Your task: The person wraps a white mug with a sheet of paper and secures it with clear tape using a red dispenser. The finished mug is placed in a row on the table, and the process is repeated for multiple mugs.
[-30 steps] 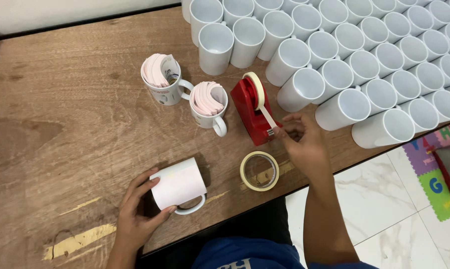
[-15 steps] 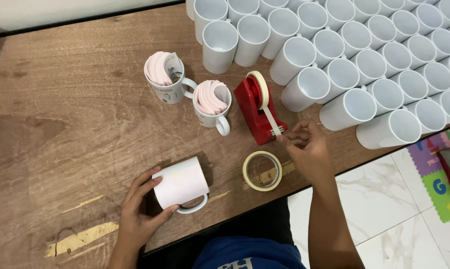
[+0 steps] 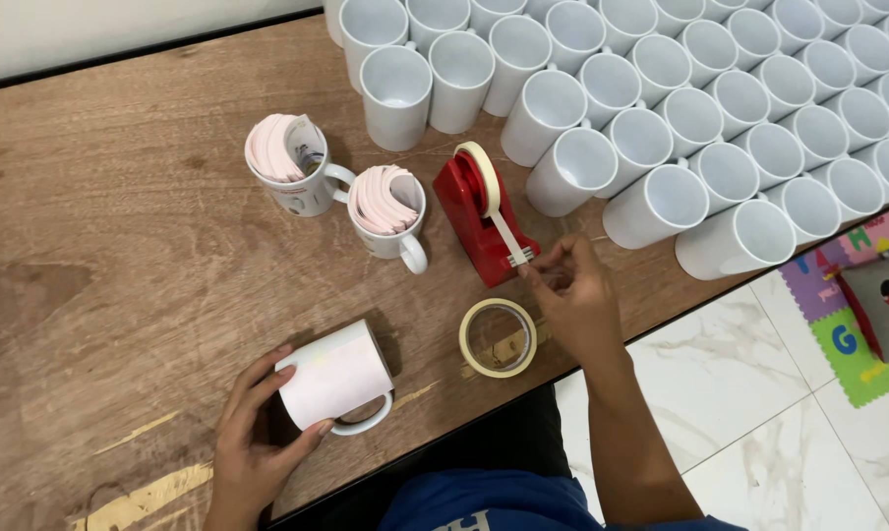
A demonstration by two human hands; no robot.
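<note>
- A person seated at the near edge of a brown wooden table works with both bare hands, seen from above.
- The left hand wraps its fingers around a white ceramic mug lying on its side at the near left, thumb on the near side and fingertips on the far side; the grip looks meant to stop the mug rolling. A pale paper sheet appears to cover the mug's wall, and its handle points toward the person.
- The right hand reaches to the front of a red tabletop tape dispenser in the middle of the table, thumb and forefinger pinched on the free end of the cream-coloured tape at the cutter, the strip running taut down from the roll.
- A loose roll of cream tape lies flat just near of the dispenser, beside the right wrist, within easy reach.
- Left of the dispenser stand two upright white mugs stuffed with curled pink paper sheets, one just beside the other, their handles pointing right.
- A dense block of empty white mugs fills the far right of the table, packed rim to rim in rows.
- Beyond the table's right edge, white marble floor tiles and a colourful foam play mat show.
</note>
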